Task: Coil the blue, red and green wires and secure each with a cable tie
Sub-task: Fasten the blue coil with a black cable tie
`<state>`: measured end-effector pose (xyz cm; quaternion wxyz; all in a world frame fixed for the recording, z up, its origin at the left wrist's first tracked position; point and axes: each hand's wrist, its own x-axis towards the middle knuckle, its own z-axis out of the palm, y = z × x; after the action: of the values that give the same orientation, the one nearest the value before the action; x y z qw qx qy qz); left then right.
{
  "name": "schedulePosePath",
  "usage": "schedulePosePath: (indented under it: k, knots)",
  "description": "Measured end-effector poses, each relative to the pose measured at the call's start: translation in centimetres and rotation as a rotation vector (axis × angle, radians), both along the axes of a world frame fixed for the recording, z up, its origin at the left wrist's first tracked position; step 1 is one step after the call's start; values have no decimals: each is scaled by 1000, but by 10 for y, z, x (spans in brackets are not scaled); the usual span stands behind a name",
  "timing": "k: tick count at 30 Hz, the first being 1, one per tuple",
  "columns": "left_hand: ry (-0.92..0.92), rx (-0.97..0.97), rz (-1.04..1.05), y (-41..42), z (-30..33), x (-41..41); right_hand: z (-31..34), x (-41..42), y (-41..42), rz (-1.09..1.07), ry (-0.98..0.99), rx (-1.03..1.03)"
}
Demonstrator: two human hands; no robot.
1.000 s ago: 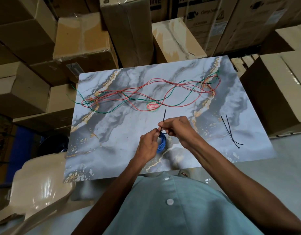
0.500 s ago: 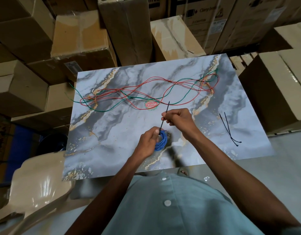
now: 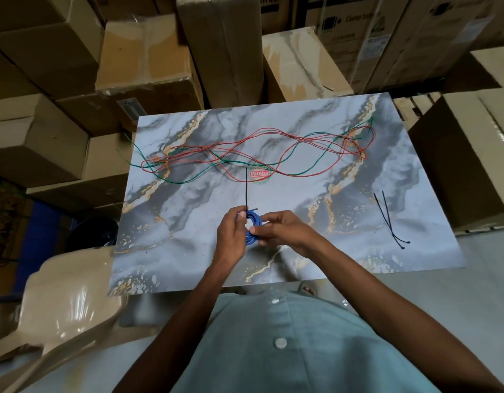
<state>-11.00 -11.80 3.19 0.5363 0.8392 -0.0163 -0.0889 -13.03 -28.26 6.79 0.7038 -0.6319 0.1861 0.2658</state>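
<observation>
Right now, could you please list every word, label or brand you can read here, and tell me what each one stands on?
"Patelsa": white letters on the red sticker on the marble-patterned table.
Partial capitals, seemingly "INE": cut off at the frame's top edge, on a cardboard box.
Dark print beside a small drawing on the cardboard carton: too blurred to read.
Pale label on a brown box: too small to read.

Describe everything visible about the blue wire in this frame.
The blue wire is thin, plastic-coated and wound into a small round coil of several turns. Both hands hold it just above the marble-patterned table: left hand grips its left side, right hand pinches its right. A black cable tie sticks up from its top.
</observation>
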Motion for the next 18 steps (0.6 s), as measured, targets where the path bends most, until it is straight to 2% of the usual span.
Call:
schedulePosePath:
  k: [3,7,12,18]
  knots:
    - [53,-38,35,8,-2,-1,-4,7,11,-20,20,4]
    - [217,-266,188,19,3,-5,-11,18,24,-77,23,-10]
    - [278,-412,296,46,-11,-9,-26,29,49,-80,87,6]
    - [270,-425,435,81,-16,-16,-40,40,91,-67,151,-18]
